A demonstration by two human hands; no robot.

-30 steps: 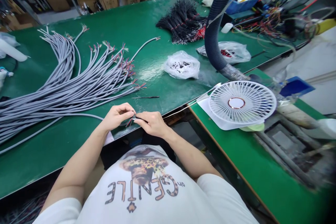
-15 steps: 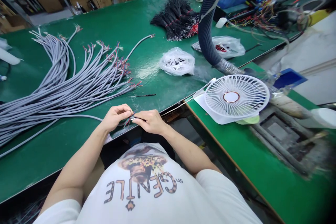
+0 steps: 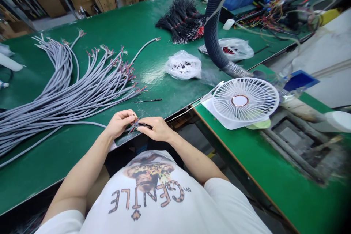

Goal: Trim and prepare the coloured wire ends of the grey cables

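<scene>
At the near edge of the green table, my left hand (image 3: 120, 123) pinches the end of a grey cable (image 3: 90, 122), closed round it. Thin red and blue wires (image 3: 132, 130) fan out of that end between my hands. My right hand (image 3: 157, 129) is closed on a small dark hand tool (image 3: 144, 125), mostly covered by the fingers, its tip at the wires; its exact kind cannot be made out. Just beyond my hands lies a thin dark rod with a pointed end (image 3: 148, 100).
Many grey cables (image 3: 68, 98) with stripped ends spread across the left. Farther back are a plastic bag of small parts (image 3: 183, 65), a black wire bundle (image 3: 181, 22) and a thick dark hose (image 3: 212, 33). A white round fan grille (image 3: 256, 95) stands at the right.
The coloured wires are spread a little more between my hands, and the tool in my right hand has turned so its dark part shows. Both hands stay in nearly the same place.
</scene>
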